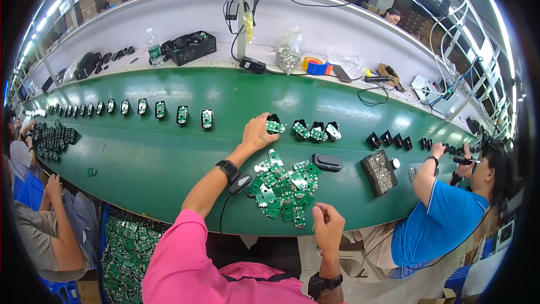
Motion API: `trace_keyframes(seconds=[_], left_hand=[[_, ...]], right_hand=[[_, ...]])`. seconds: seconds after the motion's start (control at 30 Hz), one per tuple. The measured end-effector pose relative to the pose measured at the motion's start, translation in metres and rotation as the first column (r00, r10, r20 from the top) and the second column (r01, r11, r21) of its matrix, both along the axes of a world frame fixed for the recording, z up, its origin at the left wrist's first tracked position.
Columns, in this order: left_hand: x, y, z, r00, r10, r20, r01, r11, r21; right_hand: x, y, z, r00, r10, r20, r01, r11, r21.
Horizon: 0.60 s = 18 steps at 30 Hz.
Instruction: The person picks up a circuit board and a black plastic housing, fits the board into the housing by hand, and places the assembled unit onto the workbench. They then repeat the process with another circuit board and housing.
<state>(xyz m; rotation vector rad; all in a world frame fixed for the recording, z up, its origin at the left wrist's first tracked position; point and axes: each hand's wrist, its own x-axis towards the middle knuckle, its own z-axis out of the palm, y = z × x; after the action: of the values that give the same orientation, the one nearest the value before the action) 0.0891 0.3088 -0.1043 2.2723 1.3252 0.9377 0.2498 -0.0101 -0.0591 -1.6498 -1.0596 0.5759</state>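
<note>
My left hand [259, 134] reaches forward over the green bench, its fingers closed around a small black plastic housing [273, 117]. A green circuit board [275, 127] rests tilted at that housing's opening, beside my fingertips. Just to the right stand several more black housings [317, 130] with boards lying askew in them. A loose pile of green circuit boards [284, 188] spreads on the bench in front of me. At the pile's near right side my right hand [329, 225] hovers by the bench edge, fingers curled and thumb drawn in; I see nothing in it.
A dark oblong case [327, 162] lies beyond the pile, a black corded device [240, 183] by my left wrist. Filled housings [182, 115] line up leftward. A box of small metal parts [378, 173] stands right. Co-workers sit both sides; a blue-shirted person [444, 214] holds a tool.
</note>
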Motion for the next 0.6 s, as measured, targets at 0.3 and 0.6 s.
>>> trace_keyframes(seconds=[0.3,0.6], left_hand=[[-0.03,-0.165,0.07,0.927,-0.282,0.249,0.295,0.955,-0.016],[-0.028,-0.245,0.048,0.857,0.027,0.514,0.148,0.944,-0.296]], right_hand=[[-0.019,0.054,0.033,0.965,0.259,-0.039,-0.255,0.962,0.093],[-0.054,0.014,0.016,0.985,0.139,0.102,-0.145,0.988,0.058]])
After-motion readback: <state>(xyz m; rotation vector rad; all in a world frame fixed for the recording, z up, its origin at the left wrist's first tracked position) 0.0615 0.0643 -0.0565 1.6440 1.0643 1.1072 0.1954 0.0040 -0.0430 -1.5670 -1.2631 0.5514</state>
